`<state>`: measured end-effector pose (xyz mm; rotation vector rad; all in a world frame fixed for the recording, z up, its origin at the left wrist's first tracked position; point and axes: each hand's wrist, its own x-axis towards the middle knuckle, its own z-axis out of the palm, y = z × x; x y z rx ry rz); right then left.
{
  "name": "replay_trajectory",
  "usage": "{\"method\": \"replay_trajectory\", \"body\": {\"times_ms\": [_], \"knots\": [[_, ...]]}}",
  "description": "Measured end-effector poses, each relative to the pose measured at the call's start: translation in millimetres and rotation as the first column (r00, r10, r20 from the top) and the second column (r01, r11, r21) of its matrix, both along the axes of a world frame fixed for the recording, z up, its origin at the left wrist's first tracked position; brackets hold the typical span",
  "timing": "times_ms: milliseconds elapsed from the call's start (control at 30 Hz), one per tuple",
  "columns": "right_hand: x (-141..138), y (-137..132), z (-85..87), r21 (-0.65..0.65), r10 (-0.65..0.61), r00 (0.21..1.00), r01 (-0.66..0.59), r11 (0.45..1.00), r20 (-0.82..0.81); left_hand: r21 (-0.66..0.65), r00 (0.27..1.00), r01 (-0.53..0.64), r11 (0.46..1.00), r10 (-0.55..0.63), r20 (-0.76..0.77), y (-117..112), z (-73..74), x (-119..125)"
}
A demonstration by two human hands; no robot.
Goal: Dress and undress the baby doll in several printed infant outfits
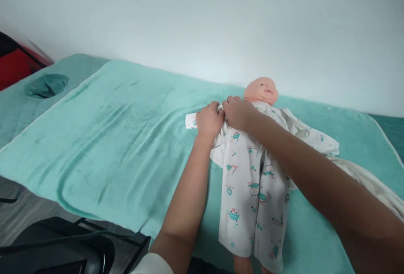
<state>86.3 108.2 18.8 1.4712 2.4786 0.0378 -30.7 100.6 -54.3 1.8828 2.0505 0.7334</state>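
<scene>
A baby doll [261, 90] lies on its back on a green-covered bed, dressed in a white printed top [296, 123] and matching printed trousers [241, 190]. My left hand [209, 119] is closed on the top's sleeve at the left of the doll, and the sleeve's cuff [191, 121] sticks out past it. Right beside it, my right hand [238, 112] pinches the same sleeve nearer the shoulder. The other sleeve stretches out to the right. The doll's feet show below the trouser legs, while its arms are covered or hidden.
A green blanket [126, 139] covers the bed, with a round face hole [47, 85] at the far left. Off-white cloth [369, 177] lies at the right. Behind is a pale wall [189, 21]. A black chair [59, 244] stands below the front edge; something red [14, 67] is at far left.
</scene>
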Motion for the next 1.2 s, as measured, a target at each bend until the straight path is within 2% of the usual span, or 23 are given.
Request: {"method": "replay_trajectory", "body": {"times_ms": [200, 467, 700, 933, 1067, 1200], "knots": [[-3.6, 5.1, -9.8, 0.005, -0.018, 1.000, 0.018, 1.000, -0.006, 0.017, 1.000, 0.029, 0.999, -0.029, 0.005, 0.3, -1.5, -0.4], [-10.0, 16.4, -1.9, -0.159, -0.035, 0.998, 0.043, 0.986, 0.050, 0.037, 0.998, 0.051, 0.998, -0.052, 0.043, 0.6, -5.2, -1.4], [-1.2, 16.4, -0.6, -0.092, 0.000, 0.998, 0.006, 0.996, 0.058, 0.097, 0.994, 0.051, 0.994, -0.060, 0.090, -7.2, -2.8, -3.0], [18.7, 0.5, 21.9, -0.092, 0.019, 0.999, -0.014, 0.996, 0.046, 0.175, 0.983, 0.011, 0.984, -0.043, 0.179, -19.2, -10.6, -7.5], [38.1, -6.4, 33.0, -0.043, 0.010, 1.000, -0.009, 0.999, 0.027, 0.206, 0.975, -0.017, 0.978, -0.029, 0.222, -26.0, -14.4, -11.4], [54.4, -11.1, 42.7, 0.015, -0.025, 1.000, 0.024, 1.000, 0.019, 0.183, 0.966, -0.054, 0.982, 0.004, 0.259, -29.3, -18.0, -12.3]]}}
